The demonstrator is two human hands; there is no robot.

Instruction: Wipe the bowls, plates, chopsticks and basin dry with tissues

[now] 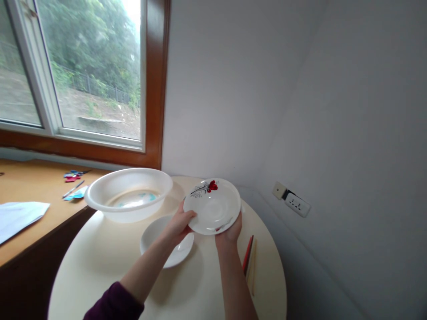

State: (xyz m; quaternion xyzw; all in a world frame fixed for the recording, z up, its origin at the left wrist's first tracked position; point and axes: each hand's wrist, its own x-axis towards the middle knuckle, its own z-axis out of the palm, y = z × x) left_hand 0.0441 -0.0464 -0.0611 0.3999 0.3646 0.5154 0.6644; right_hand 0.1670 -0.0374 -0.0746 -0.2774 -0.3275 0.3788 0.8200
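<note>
A white plate point(213, 211) with a red flower and dark scrollwork is held up above the round table, tilted toward me. My left hand point(182, 222) grips its left edge, thumb on the upper face and fingers underneath. On the lower right, my right hand point(231, 232) supports it from beneath, its fingers mostly hidden by the plate. Below my left forearm another white dish point(151, 233) rests on the table, partly covered by the arm. To the right of my right forearm lie several chopsticks point(250, 262), some reddish and dark, others pale.
A large white basin point(130, 215) with water in it stands on the round table point(110, 271) at the back left. On the wooden desk point(63, 215) are paper sheets point(22, 215), a pen point(73, 189) and small coloured pieces point(74, 176). Walls close off the back and right.
</note>
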